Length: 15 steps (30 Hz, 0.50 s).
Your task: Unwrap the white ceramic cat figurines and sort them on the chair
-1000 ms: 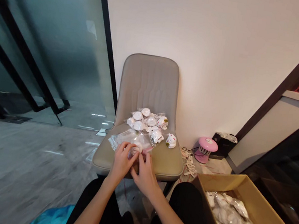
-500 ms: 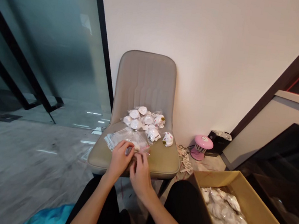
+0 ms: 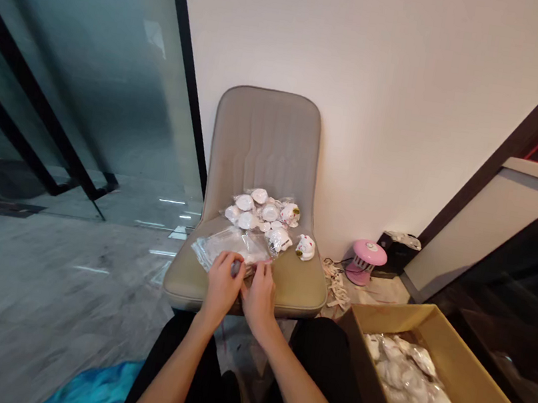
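My left hand (image 3: 223, 289) and my right hand (image 3: 259, 300) are close together over the front of the chair seat, fingers curled in a pinch. Between them is the edge of a clear plastic bag (image 3: 249, 267); my fingers hide most of it. Just beyond lies a stack of flat clear bags (image 3: 222, 243). Farther back on the seat sits a pile of white figurines in clear wrap (image 3: 247, 220). To its right, one unwrapped white lucky cat figurine (image 3: 305, 247) with red and gold marks lies apart.
The beige chair (image 3: 267, 134) stands against the wall. On my right is a cardboard box (image 3: 459, 351) of wrapped white figurines (image 3: 422, 393). A pink lamp-like device (image 3: 365, 260), a black box (image 3: 399, 251) and paper strips (image 3: 336, 285) lie beyond. Blue cloth (image 3: 94, 387) is at lower left.
My right hand's fingers have straightened slightly and moved up along the bag's edge. My left hand keeps its pinch. The whole view has shifted slightly.
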Motion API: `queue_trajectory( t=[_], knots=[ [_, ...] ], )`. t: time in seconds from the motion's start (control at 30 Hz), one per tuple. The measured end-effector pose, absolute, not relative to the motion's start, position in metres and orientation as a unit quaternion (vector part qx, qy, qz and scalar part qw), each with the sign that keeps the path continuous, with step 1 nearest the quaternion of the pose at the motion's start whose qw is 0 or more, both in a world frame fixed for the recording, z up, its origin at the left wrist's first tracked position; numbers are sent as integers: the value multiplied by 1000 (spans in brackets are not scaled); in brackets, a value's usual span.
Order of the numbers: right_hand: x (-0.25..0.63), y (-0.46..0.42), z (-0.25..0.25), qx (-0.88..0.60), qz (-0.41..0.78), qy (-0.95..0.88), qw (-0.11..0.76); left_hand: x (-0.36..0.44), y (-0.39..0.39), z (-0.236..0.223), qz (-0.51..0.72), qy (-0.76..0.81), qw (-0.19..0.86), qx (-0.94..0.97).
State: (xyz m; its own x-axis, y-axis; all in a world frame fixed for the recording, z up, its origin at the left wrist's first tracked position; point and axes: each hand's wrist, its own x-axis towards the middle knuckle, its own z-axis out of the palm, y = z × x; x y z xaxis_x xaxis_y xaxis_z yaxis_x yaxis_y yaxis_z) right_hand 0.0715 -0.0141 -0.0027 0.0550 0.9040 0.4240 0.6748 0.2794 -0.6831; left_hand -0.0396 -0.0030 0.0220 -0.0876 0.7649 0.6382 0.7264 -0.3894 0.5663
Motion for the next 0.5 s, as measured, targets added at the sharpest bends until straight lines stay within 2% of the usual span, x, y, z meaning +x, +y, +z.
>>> queue_trajectory(
  t=[0.3, 0.5],
  knots=[
    [63, -9, 8, -646, 162, -632, 395, -34, -5, 19, 494, 550, 17, 673],
    [62, -10, 4, -638, 159, -628, 417, -33, -7, 22, 499, 547, 18, 672]
  ],
)
